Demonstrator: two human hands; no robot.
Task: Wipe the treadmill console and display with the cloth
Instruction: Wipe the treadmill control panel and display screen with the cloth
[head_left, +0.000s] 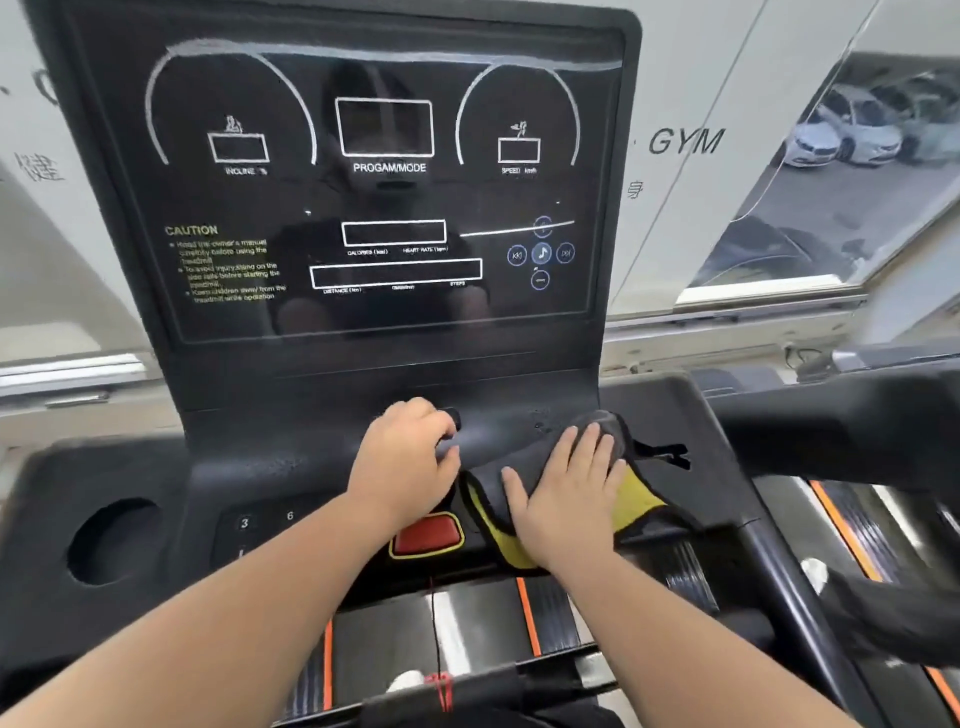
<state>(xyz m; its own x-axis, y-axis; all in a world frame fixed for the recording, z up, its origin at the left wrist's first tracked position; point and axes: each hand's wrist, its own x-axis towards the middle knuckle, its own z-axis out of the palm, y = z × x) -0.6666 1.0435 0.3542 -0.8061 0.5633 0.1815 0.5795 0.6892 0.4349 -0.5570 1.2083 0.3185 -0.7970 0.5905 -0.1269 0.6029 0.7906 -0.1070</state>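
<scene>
Right hand (563, 499) flat on cloth (636, 499), lying crosswise

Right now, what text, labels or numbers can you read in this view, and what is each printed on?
All but the last two on display:
"PROGAM/MODE" under the centre box
"INCLINE", left dial
"SPEED km/h", right dial
"CAUTION"; lines below too blurred
"CALORIES (kcal)", "HEART RATE (bpm)"
"DISTANCE (km)", "STEPS"; the label between them unreadable
"3", "6" on keypad
"GYM" on window; characters near it blurred
</scene>
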